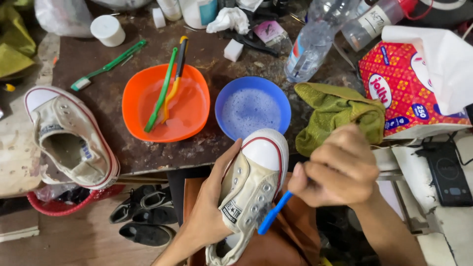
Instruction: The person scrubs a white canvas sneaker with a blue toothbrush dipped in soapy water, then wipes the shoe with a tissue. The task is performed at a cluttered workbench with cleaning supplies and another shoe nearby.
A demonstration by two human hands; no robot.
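My left hand (209, 207) grips a dirty white canvas sneaker (251, 184) from its left side, toe cap pointing up toward the bowls. My right hand (340, 170) is closed around a blue toothbrush (273, 213), whose handle lies across the sneaker's eyelet side. A blue bowl (253, 107) of soapy water sits just beyond the toe. An orange bowl (165, 102) to its left holds a green toothbrush (161, 93) and a yellow and black one (175, 74).
A second white sneaker (69, 138) rests at the table's left edge. A green cloth (335, 113), a red tissue box (404, 86), plastic bottles (315, 42), a green toothbrush (108, 65), a white cup (107, 29) and a phone (446, 172) lie around. Black shoes (145, 216) sit on the floor.
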